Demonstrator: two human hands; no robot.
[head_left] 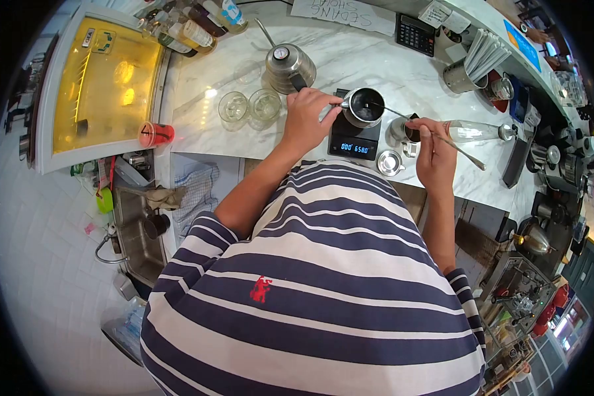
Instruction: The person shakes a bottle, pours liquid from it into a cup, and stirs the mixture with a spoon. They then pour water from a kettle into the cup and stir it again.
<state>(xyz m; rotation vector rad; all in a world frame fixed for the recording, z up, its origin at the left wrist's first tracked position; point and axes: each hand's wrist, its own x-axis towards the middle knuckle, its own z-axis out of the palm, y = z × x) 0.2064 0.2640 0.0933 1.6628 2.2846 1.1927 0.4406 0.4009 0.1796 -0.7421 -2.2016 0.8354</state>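
A metal cup (365,107) with dark contents stands on a black digital scale (353,144) with a lit display. My left hand (308,119) pinches the cup's handle at its left side. In my right hand (435,148) is a long thin metal spoon (461,152), its far end inside the cup. A small metal container (398,129) with a dark opening sits beside the right hand, and a round metal lid (389,162) lies just right of the scale. Behind my left hand stands a steel gooseneck kettle (290,66).
Two clear glasses (233,107) stand left of the kettle. A glass bottle (472,131) lies at the right. Several bottles (191,33), a calculator (415,34) and a tin of straws (460,76) line the back. A sink (140,247) is at lower left.
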